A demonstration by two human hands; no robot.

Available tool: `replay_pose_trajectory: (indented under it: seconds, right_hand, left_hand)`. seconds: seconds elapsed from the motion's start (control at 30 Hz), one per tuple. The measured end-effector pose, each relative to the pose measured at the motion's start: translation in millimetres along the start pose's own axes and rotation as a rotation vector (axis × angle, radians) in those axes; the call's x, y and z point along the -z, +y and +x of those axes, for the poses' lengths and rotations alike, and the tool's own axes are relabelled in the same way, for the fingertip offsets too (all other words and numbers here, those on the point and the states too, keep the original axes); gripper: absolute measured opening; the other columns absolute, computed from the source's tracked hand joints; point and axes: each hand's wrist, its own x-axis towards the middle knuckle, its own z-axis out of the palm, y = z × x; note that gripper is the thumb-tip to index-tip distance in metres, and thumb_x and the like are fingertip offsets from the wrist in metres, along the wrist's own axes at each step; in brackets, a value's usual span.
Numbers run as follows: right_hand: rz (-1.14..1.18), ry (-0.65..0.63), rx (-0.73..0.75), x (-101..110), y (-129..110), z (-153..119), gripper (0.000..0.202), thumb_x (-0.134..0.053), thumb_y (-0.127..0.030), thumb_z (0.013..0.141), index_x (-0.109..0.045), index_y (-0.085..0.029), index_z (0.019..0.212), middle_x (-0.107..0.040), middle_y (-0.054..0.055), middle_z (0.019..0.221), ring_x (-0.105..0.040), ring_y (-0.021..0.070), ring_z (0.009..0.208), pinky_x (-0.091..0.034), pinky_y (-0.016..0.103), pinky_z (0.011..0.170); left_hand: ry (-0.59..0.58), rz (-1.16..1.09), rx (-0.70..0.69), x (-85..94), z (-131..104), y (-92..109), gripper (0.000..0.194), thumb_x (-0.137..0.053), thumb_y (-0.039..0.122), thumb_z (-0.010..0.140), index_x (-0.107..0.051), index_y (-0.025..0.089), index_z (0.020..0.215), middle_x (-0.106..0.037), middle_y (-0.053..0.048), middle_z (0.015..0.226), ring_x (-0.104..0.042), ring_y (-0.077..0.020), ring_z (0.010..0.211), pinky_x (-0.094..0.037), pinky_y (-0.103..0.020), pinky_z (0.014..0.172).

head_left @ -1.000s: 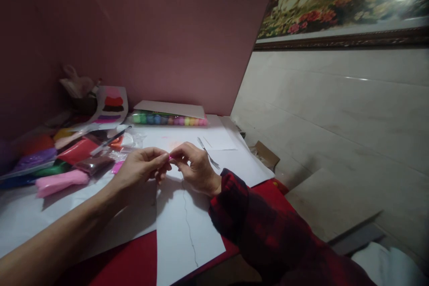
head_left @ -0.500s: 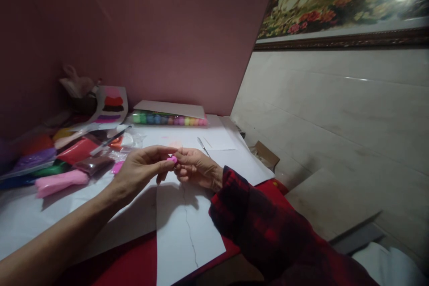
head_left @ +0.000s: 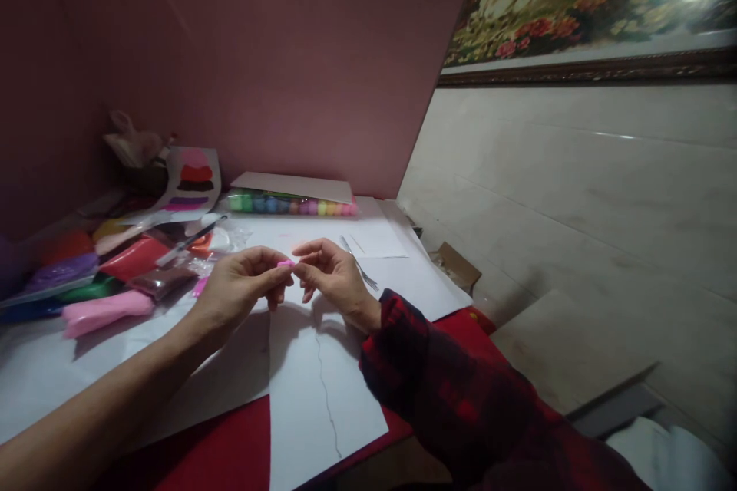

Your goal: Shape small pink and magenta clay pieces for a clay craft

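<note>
A small bright pink lump (head_left: 285,264) is pinched between the thumb and forefinger of my left hand (head_left: 236,285). My right hand (head_left: 337,282) is just to its right, its thumb tip at the lump's right end and its forefinger lifted away from the thumb. Whether the right thumb presses on the lump is too small to tell. Both hands are above a white sheet (head_left: 305,406) with a wavy dark line drawn down it.
Coloured clay packets (head_left: 109,314) cover the table's left side. A clear pack of coloured pieces (head_left: 293,205) lies at the back. Tweezers or a similar metal tool (head_left: 360,265) lie beyond my right hand, and a cardboard box (head_left: 457,265) stands farther right.
My right forefinger has lifted away from its thumb, opening the right hand's grip. The pink lump and my left fingertips have shifted slightly left and up.
</note>
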Motion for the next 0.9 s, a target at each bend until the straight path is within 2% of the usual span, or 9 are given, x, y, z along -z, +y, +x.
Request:
replay_pose_trajectory:
  seconds: [0.13, 0.23, 0.33, 0.43, 0.57, 0.7, 0.77, 0.9]
  right_hand:
    - [-0.167, -0.004, 0.103, -1.1, 0.1, -3.8, 0.019, -0.068, -0.033, 0.078, -0.062, -0.018, 0.088, -0.060, -0.001, 0.073, -0.057, 0.0096, 0.060, -0.048, 0.021, 0.048]
    - [-0.305, 0.022, 0.223, 0.3, 2.5, -5.0, 0.009, -0.065, -0.026, 0.081, -0.063, -0.018, 0.084, -0.060, 0.002, 0.082, -0.057, 0.0107, 0.066, -0.049, 0.023, 0.052]
    - [-0.437, 0.040, 0.321, 1.8, 3.6, -5.2, 0.002, -0.062, -0.020, 0.083, -0.063, -0.018, 0.084, -0.059, 0.003, 0.086, -0.058, 0.0118, 0.072, -0.051, 0.025, 0.058]
    - [-0.547, 0.033, 0.404, 2.1, 2.0, -5.8, 0.006, -0.056, -0.017, 0.087, -0.062, -0.018, 0.085, -0.058, 0.003, 0.084, -0.058, 0.0124, 0.073, -0.051, 0.027, 0.062]
    - [-0.651, 0.037, 0.466, 1.6, -1.0, -6.3, 0.001, -0.061, -0.018, 0.084, -0.060, -0.018, 0.083, -0.059, 0.002, 0.079, -0.056, 0.0128, 0.072, -0.049, 0.027, 0.063]
    - [-0.658, 0.058, 0.474, 1.3, -1.9, -6.6, 0.006, -0.061, -0.018, 0.085, -0.059, -0.017, 0.080, -0.060, 0.002, 0.077, -0.056, 0.0125, 0.069, -0.048, 0.027, 0.063]
    - [-0.673, 0.067, 0.474, 1.3, -2.0, -6.7, 0.007, -0.060, -0.019, 0.086, -0.058, -0.018, 0.079, -0.060, 0.002, 0.077, -0.056, 0.0127, 0.070, -0.048, 0.028, 0.064]
    - [-0.705, 0.064, 0.478, 1.8, -1.6, -6.3, 0.007, -0.060, -0.019, 0.085, -0.057, -0.018, 0.079, -0.059, 0.002, 0.077, -0.055, 0.0129, 0.070, -0.048, 0.027, 0.064]
  left_hand:
    - [-0.045, -0.005, 0.036, -1.1, -0.3, -1.7, 0.022, -0.078, 0.033, 0.068, -0.069, 0.014, 0.074, -0.063, -0.002, 0.057, -0.056, -0.0120, 0.050, -0.046, -0.022, 0.048]
    - [-0.071, -0.073, 0.067, -1.5, -0.2, -2.8, 0.025, -0.076, 0.037, 0.070, -0.071, 0.013, 0.074, -0.065, -0.004, 0.060, -0.058, -0.0126, 0.053, -0.047, -0.023, 0.052]
    - [-0.035, -0.134, 0.101, -0.4, 0.3, -3.3, 0.028, -0.077, 0.039, 0.069, -0.071, 0.012, 0.075, -0.066, -0.004, 0.063, -0.058, -0.0123, 0.053, -0.048, -0.023, 0.052]
    - [-0.011, -0.147, 0.144, 1.0, 1.2, -2.9, 0.031, -0.081, 0.039, 0.063, -0.069, 0.012, 0.071, -0.065, -0.003, 0.061, -0.057, -0.0120, 0.049, -0.047, -0.024, 0.047]
    - [0.002, -0.138, 0.121, 1.2, 2.1, -2.4, 0.030, -0.083, 0.035, 0.060, -0.067, 0.012, 0.069, -0.062, -0.001, 0.055, -0.056, -0.0113, 0.047, -0.045, -0.022, 0.046]
    - [0.012, -0.147, 0.135, -0.7, 1.1, -1.6, 0.032, -0.081, 0.039, 0.063, -0.066, 0.012, 0.074, -0.063, -0.001, 0.058, -0.055, -0.0107, 0.047, -0.045, -0.022, 0.046]
    - [-0.003, -0.138, 0.167, -1.2, 0.5, -1.3, 0.034, -0.079, 0.042, 0.064, -0.065, 0.012, 0.071, -0.062, -0.001, 0.056, -0.054, -0.0104, 0.046, -0.044, -0.021, 0.044]
    - [-0.016, -0.106, 0.163, 0.7, 0.3, -3.2, 0.031, -0.082, 0.036, 0.062, -0.065, 0.012, 0.071, -0.064, -0.001, 0.058, -0.054, -0.0099, 0.046, -0.044, -0.020, 0.044]
